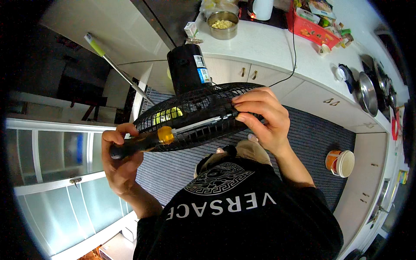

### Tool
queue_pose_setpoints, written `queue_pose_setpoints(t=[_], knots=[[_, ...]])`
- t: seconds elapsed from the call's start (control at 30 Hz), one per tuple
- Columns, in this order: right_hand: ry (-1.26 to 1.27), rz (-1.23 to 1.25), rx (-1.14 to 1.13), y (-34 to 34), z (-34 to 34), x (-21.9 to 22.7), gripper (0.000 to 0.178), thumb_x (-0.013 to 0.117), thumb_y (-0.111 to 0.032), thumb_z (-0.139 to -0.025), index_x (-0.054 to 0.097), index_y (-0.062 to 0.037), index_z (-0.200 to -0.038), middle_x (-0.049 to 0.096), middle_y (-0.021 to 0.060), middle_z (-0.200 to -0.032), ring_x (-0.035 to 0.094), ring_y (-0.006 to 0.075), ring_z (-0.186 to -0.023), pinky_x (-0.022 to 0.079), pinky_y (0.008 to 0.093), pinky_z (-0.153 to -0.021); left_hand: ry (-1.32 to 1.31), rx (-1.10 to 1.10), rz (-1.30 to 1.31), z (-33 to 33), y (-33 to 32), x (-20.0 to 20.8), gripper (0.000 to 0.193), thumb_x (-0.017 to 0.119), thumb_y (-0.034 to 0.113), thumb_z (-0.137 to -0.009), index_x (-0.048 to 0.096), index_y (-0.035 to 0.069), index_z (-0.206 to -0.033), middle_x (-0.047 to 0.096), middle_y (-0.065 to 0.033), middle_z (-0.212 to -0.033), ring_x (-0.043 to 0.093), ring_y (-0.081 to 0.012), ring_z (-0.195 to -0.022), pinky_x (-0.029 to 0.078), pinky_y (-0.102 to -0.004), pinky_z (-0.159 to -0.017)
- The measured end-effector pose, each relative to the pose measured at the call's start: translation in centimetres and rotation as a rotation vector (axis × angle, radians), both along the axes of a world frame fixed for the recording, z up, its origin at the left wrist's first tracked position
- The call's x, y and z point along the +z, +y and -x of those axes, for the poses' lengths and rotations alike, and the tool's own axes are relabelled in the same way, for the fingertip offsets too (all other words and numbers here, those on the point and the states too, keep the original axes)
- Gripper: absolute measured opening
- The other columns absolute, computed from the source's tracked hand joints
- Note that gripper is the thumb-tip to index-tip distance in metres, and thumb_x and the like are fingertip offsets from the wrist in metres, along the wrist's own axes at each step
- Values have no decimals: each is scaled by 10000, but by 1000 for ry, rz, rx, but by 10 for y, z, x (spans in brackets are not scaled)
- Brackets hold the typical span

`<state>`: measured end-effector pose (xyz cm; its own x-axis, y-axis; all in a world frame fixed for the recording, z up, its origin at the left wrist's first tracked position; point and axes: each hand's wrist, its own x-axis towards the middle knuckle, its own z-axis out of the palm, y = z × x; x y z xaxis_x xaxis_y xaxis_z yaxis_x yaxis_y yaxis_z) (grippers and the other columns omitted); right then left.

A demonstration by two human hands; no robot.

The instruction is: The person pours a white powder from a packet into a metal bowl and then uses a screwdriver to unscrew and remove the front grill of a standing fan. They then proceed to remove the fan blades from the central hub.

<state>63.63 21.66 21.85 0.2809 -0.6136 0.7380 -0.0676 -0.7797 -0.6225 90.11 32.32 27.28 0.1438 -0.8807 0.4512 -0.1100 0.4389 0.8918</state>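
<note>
A black fan (184, 69) stands in front of me, its wire cage (190, 141) seen almost from above, rim toward me. My left hand (123, 158) is closed around the black and amber handle of a screwdriver (197, 125). The long metal shaft lies across the cage rim, its tip close to my right hand's fingertips. My right hand (264, 112) pinches at the right part of the rim, thumb and fingers near a small dark piece there. Whether that piece is a clip or a screw is too small to tell.
A white counter (268, 52) beyond the fan holds a metal pot (223, 26), a kettle (260, 8), a red basket (314, 28) and pans (368, 93). A mop handle (117, 67) leans at the left. A bucket (345, 164) stands on the striped floor mat (314, 125).
</note>
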Motion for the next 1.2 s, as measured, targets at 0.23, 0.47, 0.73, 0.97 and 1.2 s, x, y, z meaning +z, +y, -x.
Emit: queue_pose_setpoints(t=[0.23,0.47,0.73,0.97,1.2], knots=[[2,3,3,1,0,-2,171,695,-76,-670,640,-20,-822,633,77,-906,574,235,-835,436,327,-741,-174,228,-94,0,10,6,414,641,358,-791,473,10,-938,539,-100,-759,450,-69,-453,323,-178,-389],[10,12,0,1,0,-1,171,695,-63,-668,638,-15,-821,632,82,-904,575,234,-829,433,327,-739,-333,565,-137,-1,13,-1,581,429,566,-855,550,7,-753,538,-40,-628,398,-28,-427,246,-157,-368],[16,-9,16,3,-1,1,155,677,-37,-691,626,16,-827,631,131,-898,569,247,-852,439,328,-758,-100,291,-41,7,6,10,366,499,378,-871,469,20,-940,538,-148,-958,495,-76,-686,416,-165,-507],[4,-8,-7,2,0,-1,161,692,-52,-676,638,-17,-824,634,89,-896,576,233,-818,429,323,-736,-41,4,-72,-9,17,13,380,455,-53,-622,375,30,-983,481,-190,-1029,525,-128,-700,447,-195,-554],[9,-15,14,2,0,0,161,687,-44,-684,627,5,-825,630,118,-891,576,240,-831,434,321,-746,-181,269,-122,-1,20,17,530,680,451,-731,479,-1,-923,538,-72,-700,451,-60,-453,355,-180,-405]])
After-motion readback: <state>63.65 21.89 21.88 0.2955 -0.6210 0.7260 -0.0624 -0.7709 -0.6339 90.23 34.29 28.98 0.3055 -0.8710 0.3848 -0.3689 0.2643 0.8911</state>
